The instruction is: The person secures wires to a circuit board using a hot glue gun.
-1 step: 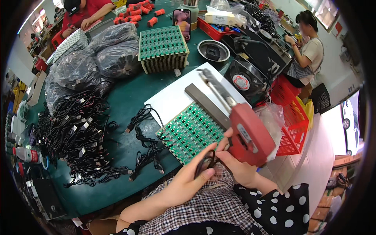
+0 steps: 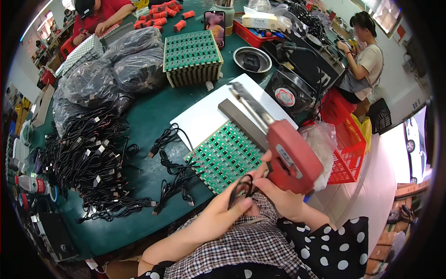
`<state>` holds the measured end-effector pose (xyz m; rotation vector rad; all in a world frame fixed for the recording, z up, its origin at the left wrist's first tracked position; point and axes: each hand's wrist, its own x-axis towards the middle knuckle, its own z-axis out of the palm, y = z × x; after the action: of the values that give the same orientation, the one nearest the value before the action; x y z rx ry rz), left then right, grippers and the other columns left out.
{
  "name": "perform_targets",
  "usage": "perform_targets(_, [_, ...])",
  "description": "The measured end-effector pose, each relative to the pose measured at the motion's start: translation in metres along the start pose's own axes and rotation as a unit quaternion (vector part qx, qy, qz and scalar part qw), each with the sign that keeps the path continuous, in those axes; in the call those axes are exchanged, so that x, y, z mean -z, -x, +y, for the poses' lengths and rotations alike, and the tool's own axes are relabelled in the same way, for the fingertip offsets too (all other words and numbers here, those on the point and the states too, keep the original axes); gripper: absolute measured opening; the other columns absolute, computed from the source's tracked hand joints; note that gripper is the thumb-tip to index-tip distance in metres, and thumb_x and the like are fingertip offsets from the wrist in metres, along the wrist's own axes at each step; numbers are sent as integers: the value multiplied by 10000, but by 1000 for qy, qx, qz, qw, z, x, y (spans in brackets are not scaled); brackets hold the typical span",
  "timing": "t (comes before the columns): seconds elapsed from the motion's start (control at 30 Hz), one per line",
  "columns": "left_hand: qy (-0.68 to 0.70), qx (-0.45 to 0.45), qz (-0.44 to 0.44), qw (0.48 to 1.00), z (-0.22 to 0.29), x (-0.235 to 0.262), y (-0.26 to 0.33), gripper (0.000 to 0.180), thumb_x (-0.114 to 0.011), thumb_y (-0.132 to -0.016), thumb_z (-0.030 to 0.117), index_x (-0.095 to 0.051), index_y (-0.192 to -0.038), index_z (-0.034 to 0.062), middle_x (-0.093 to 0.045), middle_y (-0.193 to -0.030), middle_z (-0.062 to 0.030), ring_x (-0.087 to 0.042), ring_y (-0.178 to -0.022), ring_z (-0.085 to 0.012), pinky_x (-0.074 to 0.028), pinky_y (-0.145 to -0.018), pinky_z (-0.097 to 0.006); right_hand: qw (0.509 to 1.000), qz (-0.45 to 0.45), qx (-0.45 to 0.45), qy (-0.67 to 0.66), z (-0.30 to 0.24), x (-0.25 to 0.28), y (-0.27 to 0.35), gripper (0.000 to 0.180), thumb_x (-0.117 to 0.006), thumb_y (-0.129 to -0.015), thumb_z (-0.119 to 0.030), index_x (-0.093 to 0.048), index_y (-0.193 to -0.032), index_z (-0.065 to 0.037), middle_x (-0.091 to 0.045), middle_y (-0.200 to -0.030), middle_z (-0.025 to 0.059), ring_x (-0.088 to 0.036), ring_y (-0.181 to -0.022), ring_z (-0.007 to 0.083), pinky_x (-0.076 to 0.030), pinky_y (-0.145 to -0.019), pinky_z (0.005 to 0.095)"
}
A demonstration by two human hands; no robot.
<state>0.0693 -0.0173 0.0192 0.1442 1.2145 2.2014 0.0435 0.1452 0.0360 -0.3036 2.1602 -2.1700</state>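
Observation:
A looped black cable (image 2: 235, 190) is held in my left hand (image 2: 227, 207), closed round it in front of my apron. My right hand (image 2: 283, 200) is closed on a red soldering gun (image 2: 295, 160), and its thumb and fingertips also meet at the cable. The gun's long metal tip (image 2: 251, 104) points up and away, over a dark grey bar (image 2: 246, 125). Below the bar, a green circuit board panel (image 2: 223, 158) lies partly on a white sheet (image 2: 200, 118). Several black USB cables (image 2: 172, 186) lie by the panel's left edge.
A big heap of black cables (image 2: 93, 162) covers the left of the table, with plastic-bagged bundles (image 2: 93, 83) behind. Stacked circuit boards (image 2: 193, 56), a phone (image 2: 214, 28), a round metal dish (image 2: 252, 60) and a small fan (image 2: 290, 95) stand farther back. Red crates (image 2: 346, 158) are at right.
The soldering gun and both my hands have shifted slightly left. The cable loop in my left hand has turned a little and looks more open.

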Motion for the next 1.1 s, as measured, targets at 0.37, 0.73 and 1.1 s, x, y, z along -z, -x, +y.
perform_targets(0.37, [188, -50, 126, 973, 1, 13, -11, 416, -306, -997, 438, -446, -858, 72, -571, -899, -104, -521, -861, -177, -409, -789, -316, 995, 8, 41, 90, 35, 8, 9, 894, -674, -758, 87, -111, -1441, -43, -478, -1249, 148, -618, -959, 178, -522, -774, 283])
perform_targets(0.73, [214, -15, 207, 955, -2, 10, -19, 441, -336, -973, 495, -473, -967, 76, -562, -978, -67, -532, -899, -177, -430, -854, -352, 942, -65, 264, 198, 60, -14, 17, 967, -702, -731, 79, -48, -1427, -71, -536, -1149, 187, -612, -932, 205, -512, -840, 346])
perform_targets(1.1, [210, -70, 163, 961, -14, 16, -22, 320, -385, -993, 278, -539, -1106, 22, -614, -1007, -93, -606, -925, -176, -495, -835, -320, 945, -48, 229, 230, 52, -17, 11, 972, -686, -710, 122, -81, -1450, -56, -549, -1074, 158, -612, -829, 166, -510, -762, 294])
